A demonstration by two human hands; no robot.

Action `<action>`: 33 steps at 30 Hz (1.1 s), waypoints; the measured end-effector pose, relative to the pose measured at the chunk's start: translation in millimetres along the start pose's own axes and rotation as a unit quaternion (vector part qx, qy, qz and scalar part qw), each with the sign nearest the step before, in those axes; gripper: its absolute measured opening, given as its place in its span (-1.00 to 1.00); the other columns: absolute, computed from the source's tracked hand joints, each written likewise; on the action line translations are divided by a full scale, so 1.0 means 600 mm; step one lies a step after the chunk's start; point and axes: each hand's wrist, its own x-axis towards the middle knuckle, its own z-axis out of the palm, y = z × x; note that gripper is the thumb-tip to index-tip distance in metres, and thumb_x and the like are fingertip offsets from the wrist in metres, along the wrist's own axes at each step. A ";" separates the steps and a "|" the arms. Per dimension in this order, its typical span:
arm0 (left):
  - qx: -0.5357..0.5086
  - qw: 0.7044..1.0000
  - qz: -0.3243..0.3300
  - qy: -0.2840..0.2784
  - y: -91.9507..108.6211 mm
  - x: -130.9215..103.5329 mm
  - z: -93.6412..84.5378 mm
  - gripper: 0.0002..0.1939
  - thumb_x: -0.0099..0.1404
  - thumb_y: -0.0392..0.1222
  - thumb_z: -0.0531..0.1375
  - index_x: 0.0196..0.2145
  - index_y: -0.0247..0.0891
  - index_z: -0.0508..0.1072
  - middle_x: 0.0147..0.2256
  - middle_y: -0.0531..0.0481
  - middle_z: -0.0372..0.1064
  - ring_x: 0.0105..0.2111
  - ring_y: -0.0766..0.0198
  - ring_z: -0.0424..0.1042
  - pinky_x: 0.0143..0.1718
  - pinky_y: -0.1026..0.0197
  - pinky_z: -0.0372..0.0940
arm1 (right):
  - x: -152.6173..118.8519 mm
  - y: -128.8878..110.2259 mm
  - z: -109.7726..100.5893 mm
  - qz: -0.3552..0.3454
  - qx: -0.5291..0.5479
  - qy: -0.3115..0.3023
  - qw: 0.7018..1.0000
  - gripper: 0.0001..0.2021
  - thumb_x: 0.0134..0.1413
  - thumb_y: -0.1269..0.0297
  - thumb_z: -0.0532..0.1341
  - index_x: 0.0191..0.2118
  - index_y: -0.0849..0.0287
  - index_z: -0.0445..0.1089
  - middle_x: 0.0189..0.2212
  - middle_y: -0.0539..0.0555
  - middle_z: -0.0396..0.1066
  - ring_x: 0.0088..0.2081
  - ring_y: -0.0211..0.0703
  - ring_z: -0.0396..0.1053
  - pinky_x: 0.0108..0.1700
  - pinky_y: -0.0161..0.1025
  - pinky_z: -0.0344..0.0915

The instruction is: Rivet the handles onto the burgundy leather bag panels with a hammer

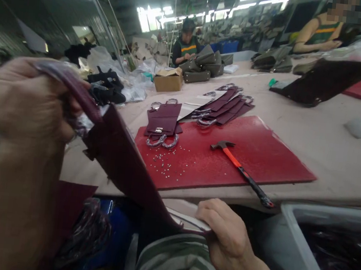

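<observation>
A dark burgundy bag panel [129, 164] stretches slantwise in front of me, seen nearly edge-on. My left hand [32, 98], raised at the left, is closed round its plastic-wrapped handle [72, 85]. Low in the middle, my right hand [225, 230] pinches the panel's lower edge near my striped clothing. Beyond the panel, a claw hammer [237, 164] with an orange and black handle lies on a red board [256, 147]. Small metal bits [167, 164] are scattered on that board. A burgundy bag panel [164, 118] with wrapped handles and a metal clasp rests at its left.
More burgundy panels [227, 105] lie fanned out behind the board. A cardboard box [168, 81] and dark bags [204, 64] stand farther back. At the lower right is a grey bin [303, 251]; a blue container [118, 231] is at lower left. Two people sit across the table.
</observation>
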 end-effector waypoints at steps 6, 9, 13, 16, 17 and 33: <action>-0.107 0.989 0.030 -0.098 -0.029 0.021 0.118 -0.92 0.06 -0.45 0.19 -0.43 -0.44 0.45 -0.70 0.24 0.22 -0.72 0.57 0.14 -0.58 0.46 0.12 | -0.041 0.082 0.034 0.098 0.009 0.031 0.995 -0.79 0.22 0.50 0.07 -0.19 0.12 0.41 -0.35 0.05 0.44 -0.32 -0.15 0.37 -0.26 -0.22 0.28; -0.123 0.980 -0.006 -0.154 -0.040 -0.039 0.132 -0.85 -0.03 -0.43 0.24 -0.41 -0.37 0.48 -0.68 0.22 0.25 -0.74 0.50 0.15 -0.70 0.45 0.02 | -0.067 0.159 0.067 0.255 -0.044 0.013 0.966 -0.82 0.16 0.34 0.13 -0.18 0.10 0.46 -0.26 0.06 0.51 -0.23 -0.06 0.44 -0.18 -0.18 0.35; -0.058 0.954 -0.075 -0.283 -0.076 -0.138 0.160 -0.89 0.02 -0.31 0.29 -0.41 -0.30 0.53 -0.56 0.12 0.38 -0.60 0.43 0.28 -0.60 0.40 0.16 | -0.098 0.208 0.099 0.328 -0.114 -0.001 0.938 -0.79 0.03 0.34 0.14 -0.21 0.11 0.46 -0.31 0.09 0.51 -0.27 0.03 0.45 -0.22 -0.12 0.34; -0.056 0.943 -0.143 -0.296 -0.127 -0.190 0.193 -0.89 0.01 -0.25 0.30 -0.42 -0.29 0.53 -0.53 0.10 0.41 -0.54 0.39 0.31 -0.53 0.37 0.18 | -0.109 0.207 0.106 0.340 -0.148 0.005 0.929 -0.72 0.03 0.30 0.14 -0.10 0.15 0.39 -0.24 0.15 0.49 -0.21 0.07 0.45 -0.15 -0.06 0.36; -0.062 0.938 -0.166 -0.299 -0.147 -0.202 0.205 -0.88 0.00 -0.24 0.31 -0.43 -0.29 0.53 -0.53 0.10 0.40 -0.54 0.39 0.31 -0.53 0.37 0.18 | -0.109 0.205 0.105 0.339 -0.158 0.012 0.927 -0.68 0.05 0.28 0.15 -0.04 0.16 0.36 -0.21 0.17 0.48 -0.19 0.07 0.45 -0.13 -0.04 0.37; 0.018 0.842 -0.411 -0.349 -0.317 -0.274 0.331 -0.86 -0.03 -0.43 0.26 -0.42 -0.38 0.46 -0.73 0.15 0.21 -0.72 0.40 0.19 -0.61 0.35 0.12 | 0.034 0.230 0.093 0.146 -0.286 -0.217 0.922 -0.30 0.04 0.07 0.38 0.26 0.17 0.25 0.27 0.27 0.19 0.29 0.28 0.03 0.28 0.27 -0.04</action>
